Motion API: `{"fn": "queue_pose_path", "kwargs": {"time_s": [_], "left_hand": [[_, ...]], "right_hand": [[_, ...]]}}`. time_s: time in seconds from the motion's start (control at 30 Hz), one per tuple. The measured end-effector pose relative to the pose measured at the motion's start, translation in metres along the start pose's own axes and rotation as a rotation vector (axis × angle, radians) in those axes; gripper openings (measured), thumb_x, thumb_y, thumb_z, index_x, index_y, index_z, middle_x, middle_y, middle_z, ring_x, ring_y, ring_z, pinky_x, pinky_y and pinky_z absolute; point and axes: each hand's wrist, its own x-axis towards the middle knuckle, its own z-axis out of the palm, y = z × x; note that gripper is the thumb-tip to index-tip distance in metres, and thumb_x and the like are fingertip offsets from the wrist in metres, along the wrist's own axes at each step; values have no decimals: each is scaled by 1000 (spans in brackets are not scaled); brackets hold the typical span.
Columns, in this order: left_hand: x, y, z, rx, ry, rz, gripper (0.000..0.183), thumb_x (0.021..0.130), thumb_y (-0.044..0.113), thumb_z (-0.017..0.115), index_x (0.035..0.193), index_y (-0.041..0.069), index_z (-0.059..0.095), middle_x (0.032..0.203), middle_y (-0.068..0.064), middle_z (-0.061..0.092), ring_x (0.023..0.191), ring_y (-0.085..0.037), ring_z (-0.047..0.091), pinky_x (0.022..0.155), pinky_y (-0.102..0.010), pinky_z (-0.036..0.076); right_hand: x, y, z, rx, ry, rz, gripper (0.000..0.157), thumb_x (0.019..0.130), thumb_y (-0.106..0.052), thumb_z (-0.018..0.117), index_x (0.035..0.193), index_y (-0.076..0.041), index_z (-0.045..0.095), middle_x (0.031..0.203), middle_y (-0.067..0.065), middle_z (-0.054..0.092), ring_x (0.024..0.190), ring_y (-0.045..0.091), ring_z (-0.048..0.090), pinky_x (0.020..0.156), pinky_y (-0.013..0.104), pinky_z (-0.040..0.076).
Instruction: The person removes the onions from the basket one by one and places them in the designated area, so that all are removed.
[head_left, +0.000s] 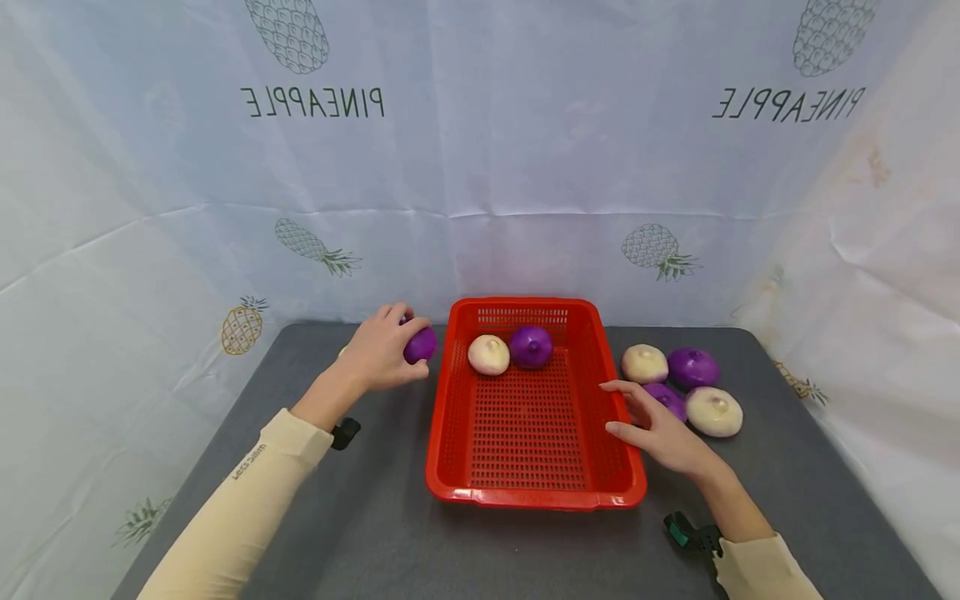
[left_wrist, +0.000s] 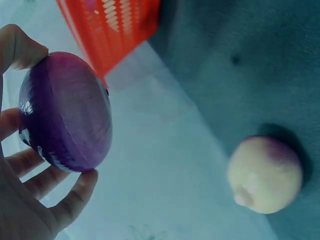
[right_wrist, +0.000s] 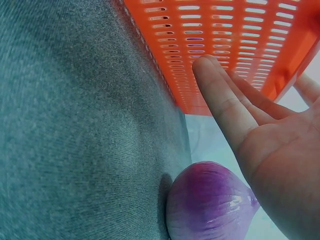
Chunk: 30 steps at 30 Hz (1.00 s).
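Observation:
My left hand (head_left: 384,350) holds a glossy purple onion (head_left: 422,344) just left of the red basket (head_left: 536,498). In the left wrist view, thumb and fingertips grip the purple onion (left_wrist: 70,112) by its ends. A cream bulb with a purple tinge (left_wrist: 266,175) lies on the table near that hand, mostly hidden behind it in the head view. My right hand (head_left: 667,433) rests at the basket's right rim. In the right wrist view its straight fingers (right_wrist: 222,92) lie along the outside of the perforated wall. Inside the basket sit a cream bulb (head_left: 489,355) and a purple onion (head_left: 531,347).
Right of the basket, beside my right hand, lie two purple onions (head_left: 693,368) and two cream bulbs (head_left: 715,412) close together. They rest on the dark grey table (head_left: 360,508). A white cloth printed with pineapples (head_left: 525,167) hangs behind and along both sides.

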Motion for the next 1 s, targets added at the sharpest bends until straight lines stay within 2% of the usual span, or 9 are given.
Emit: {"fn": "queue_pose_path", "kwargs": {"time_s": [0.23,0.43,0.73,1.0], "left_hand": [[-1,-16,11,-39,-26,-74,53,81,30,69,130,11,64,125,-17,53,110,-36,49,85,-54,52],[-1,-27,31,-79,-55,-115,55,82,32,68,132,11,62,127,-17,51,111,-36,47,84,-55,52],[5,-32,58,-79,-97,-152,59,84,35,70,135,10,61,130,-19,52,114,-38,48,89,-57,51],[5,-38,76,-68,-154,-195,61,85,36,73,139,9,59,134,-19,49,119,-40,46,96,-57,48]], "right_hand": [[0,1,0,15,-6,-1,58,100,-12,62,150,-5,34,143,30,46,119,46,59,80,42,61],[0,1,0,23,-5,2,57,100,-12,63,149,-5,35,143,30,46,118,46,60,80,42,61],[0,1,-1,34,-12,6,57,100,-11,62,150,-4,33,142,31,46,117,43,61,80,43,61],[1,0,0,23,-8,6,58,100,-12,62,149,-5,34,142,30,46,119,48,58,80,43,61]]}}
